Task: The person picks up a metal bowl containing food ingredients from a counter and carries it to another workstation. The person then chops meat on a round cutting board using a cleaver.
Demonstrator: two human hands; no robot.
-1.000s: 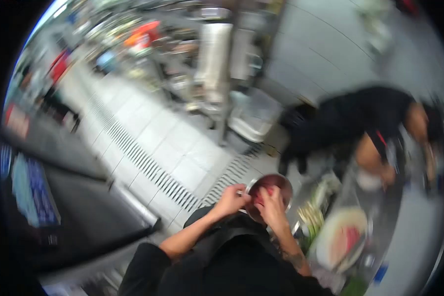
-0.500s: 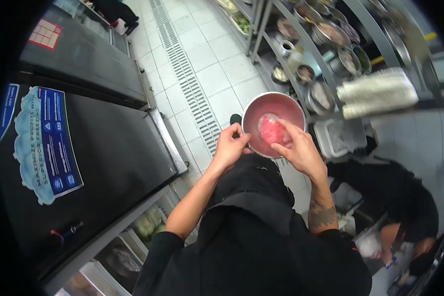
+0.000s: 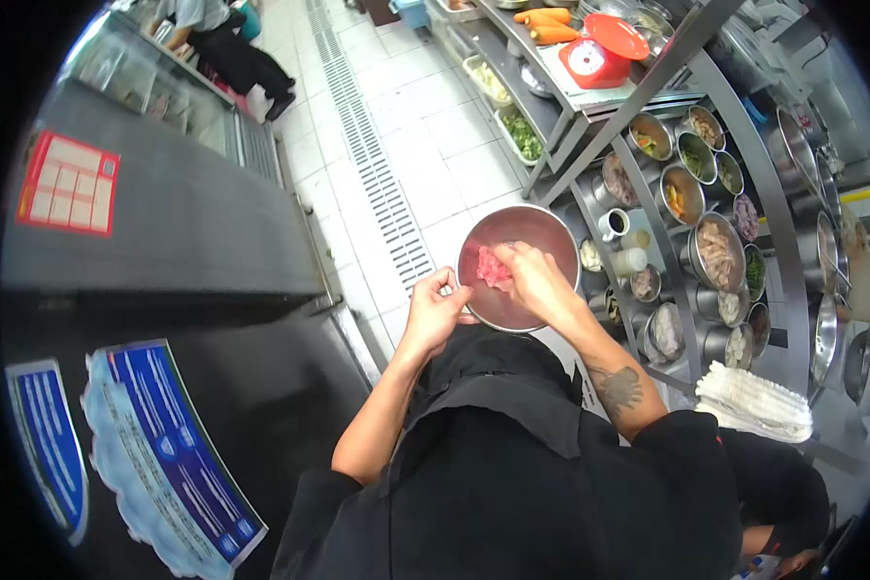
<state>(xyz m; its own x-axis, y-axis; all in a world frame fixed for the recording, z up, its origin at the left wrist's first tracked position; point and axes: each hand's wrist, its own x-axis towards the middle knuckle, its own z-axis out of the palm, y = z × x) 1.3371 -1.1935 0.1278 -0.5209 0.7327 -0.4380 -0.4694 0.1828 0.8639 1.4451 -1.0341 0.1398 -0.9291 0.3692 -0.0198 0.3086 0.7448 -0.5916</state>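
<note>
A round metal bowl (image 3: 563,224) with a reddish film on its inner wall is in front of my waist. My left hand (image 3: 437,314) pinches the bowl's left rim between thumb and curled fingers. Inside the bowl, my right hand (image 3: 539,280) has its fingers bent down onto a clump of pink raw meat (image 3: 493,271). The meat lies against the bowl's left inner side; my fingers and knuckles hide part of it.
Shelves on the right hold several metal pots of food (image 3: 715,253) and a folded white towel (image 3: 756,401). A red scale (image 3: 594,63) and carrots (image 3: 551,24) sit on a counter. Dark fridges (image 3: 164,193) line the left. One person (image 3: 227,48) is far ahead, another (image 3: 778,483) at lower right.
The view has moved forward along the aisle, so the scale and carrots now show. My right hand has turned and its fingers reach further over the meat. My left hand stays at the rim.
</note>
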